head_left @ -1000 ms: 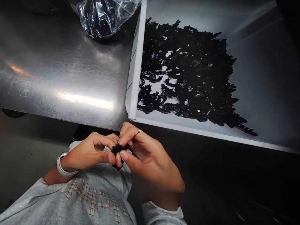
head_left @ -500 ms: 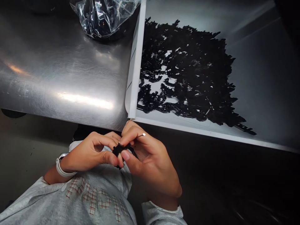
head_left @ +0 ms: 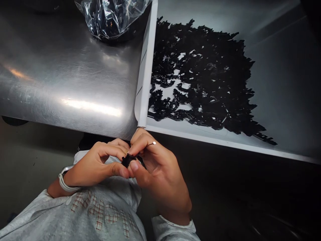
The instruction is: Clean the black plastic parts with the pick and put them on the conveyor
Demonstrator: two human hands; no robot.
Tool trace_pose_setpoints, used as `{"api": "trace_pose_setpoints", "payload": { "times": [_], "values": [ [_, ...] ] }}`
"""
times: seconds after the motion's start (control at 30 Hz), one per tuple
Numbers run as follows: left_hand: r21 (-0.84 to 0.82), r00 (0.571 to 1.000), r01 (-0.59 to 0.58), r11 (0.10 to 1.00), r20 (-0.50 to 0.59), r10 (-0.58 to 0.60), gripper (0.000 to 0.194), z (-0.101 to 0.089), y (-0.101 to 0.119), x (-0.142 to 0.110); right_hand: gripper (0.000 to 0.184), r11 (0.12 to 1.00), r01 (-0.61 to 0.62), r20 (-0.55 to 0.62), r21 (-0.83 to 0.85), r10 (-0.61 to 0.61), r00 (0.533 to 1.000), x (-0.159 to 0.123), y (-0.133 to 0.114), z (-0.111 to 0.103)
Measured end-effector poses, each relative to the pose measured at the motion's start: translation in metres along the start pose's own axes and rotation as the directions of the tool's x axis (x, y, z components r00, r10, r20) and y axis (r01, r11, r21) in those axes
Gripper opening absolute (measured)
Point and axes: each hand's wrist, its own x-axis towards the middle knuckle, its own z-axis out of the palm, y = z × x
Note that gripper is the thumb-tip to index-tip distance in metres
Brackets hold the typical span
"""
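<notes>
Close to my body, below the table edge, both hands meet around a small black plastic part (head_left: 127, 160). My left hand (head_left: 101, 164) pinches it from the left between thumb and fingers. From the other side, the thumb and fingertips of my right hand (head_left: 156, 167) close on the same part. Fingers cover much of it, so its full shape is hidden. A thin pale tip (head_left: 152, 143) shows by my right index finger; what it belongs to I cannot make out. Many similar black parts (head_left: 215, 77) lie heaped in a white tray (head_left: 187, 134) ahead on the right.
A scratched metal tabletop (head_left: 62, 77) spans the left, beside the tray's raised white wall (head_left: 145, 77). At the back of it sits a clear plastic bag (head_left: 112, 20) with dark contents. Dark floor shows below the table edge.
The black part has turned slightly in my fingers, and less of its lower end shows. Both hands stay in nearly the same place. The view has shifted a little.
</notes>
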Motion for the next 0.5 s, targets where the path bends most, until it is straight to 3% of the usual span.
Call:
{"api": "trace_pose_setpoints", "payload": {
  "times": [0.2, 0.5],
  "values": [
    [0.007, 1.0, 0.0, 1.0, 0.018, 0.0, 0.048, 0.0007, 0.0008, 0.0017, 0.023, 0.998, -0.028, -0.001, 0.053, 0.028, 1.0, -0.0002, 0.003, -0.0033],
    [-0.047, 0.999, -0.035, 0.998, 0.034, 0.037, 0.042, -0.0005, -0.0028, 0.001, 0.013, 0.999, -0.011, 0.007, 0.046, 0.011, 1.0, -0.0032, 0.0039, -0.0029]
  ]
}}
